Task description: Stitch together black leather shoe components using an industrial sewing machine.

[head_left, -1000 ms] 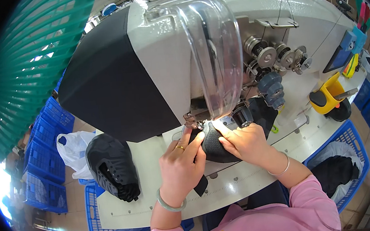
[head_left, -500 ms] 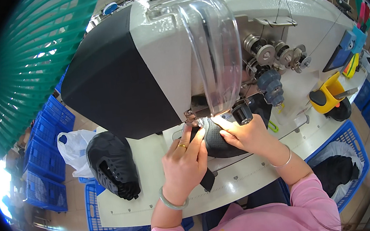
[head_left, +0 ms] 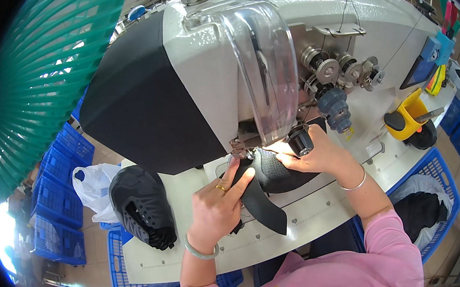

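Beneath the needle area of the sewing machine (head_left: 206, 73) lies a dark grey textured shoe upper (head_left: 275, 173). My right hand (head_left: 321, 153) grips its right side, fingertips partly hidden behind a black knob. My left hand (head_left: 217, 206) is at the other side, index finger stretched up beside the presser foot (head_left: 240, 149) and thumb on a black strip (head_left: 265, 210). The strip's free end hangs toward me over the white table. A finished-looking black shoe upper (head_left: 141, 206) rests on the table to the left.
A green fan guard (head_left: 48, 67) fills the upper left. Blue crates (head_left: 57, 237) stand at left, with a white plastic bag (head_left: 94, 186) near them. A blue basket (head_left: 444, 182) with dark material is at right. A yellow holder (head_left: 409, 119) stands on the table's right.
My left hand has shifted a little left and its thumb has opened away from the index finger. The black strip now shows at greater length. My right hand has moved slightly right and up.
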### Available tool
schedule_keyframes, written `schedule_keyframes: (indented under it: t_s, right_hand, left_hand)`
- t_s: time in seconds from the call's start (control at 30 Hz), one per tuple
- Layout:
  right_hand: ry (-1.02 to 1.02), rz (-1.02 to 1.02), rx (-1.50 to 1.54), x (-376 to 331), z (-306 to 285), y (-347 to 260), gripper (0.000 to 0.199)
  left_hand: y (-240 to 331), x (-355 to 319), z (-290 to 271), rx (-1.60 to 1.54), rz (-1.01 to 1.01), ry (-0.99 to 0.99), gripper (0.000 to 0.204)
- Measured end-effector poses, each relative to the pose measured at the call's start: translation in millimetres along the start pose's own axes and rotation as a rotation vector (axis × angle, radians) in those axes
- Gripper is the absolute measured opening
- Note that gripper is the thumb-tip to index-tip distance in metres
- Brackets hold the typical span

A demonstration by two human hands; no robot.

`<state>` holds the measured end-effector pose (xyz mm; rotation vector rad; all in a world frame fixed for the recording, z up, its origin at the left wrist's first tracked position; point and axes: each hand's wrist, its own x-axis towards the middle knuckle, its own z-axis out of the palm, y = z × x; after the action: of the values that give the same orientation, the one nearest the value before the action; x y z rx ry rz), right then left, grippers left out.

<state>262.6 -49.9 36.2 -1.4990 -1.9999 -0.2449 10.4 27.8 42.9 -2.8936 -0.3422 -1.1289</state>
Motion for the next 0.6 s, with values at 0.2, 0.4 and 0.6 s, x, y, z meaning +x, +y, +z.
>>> schedule_keyframes:
  t_s: [0.2,0.4,0.6]
  right_hand:
    - [0.161,-0.124,0.028,8,3,2,0.024]
    - [0.157,-0.136,0.005,13,-9,1,0.022]
    - [0.205,-0.175,-0.001,14,-3,5,0.017]
  left_hand:
    - [6,-2,4,0.127,0.032,0.002,0.048]
    - [16,1,6,0.261,0.04,-0.029,0.044]
    - [27,3,5,0.332,0.008,-0.048,0.042]
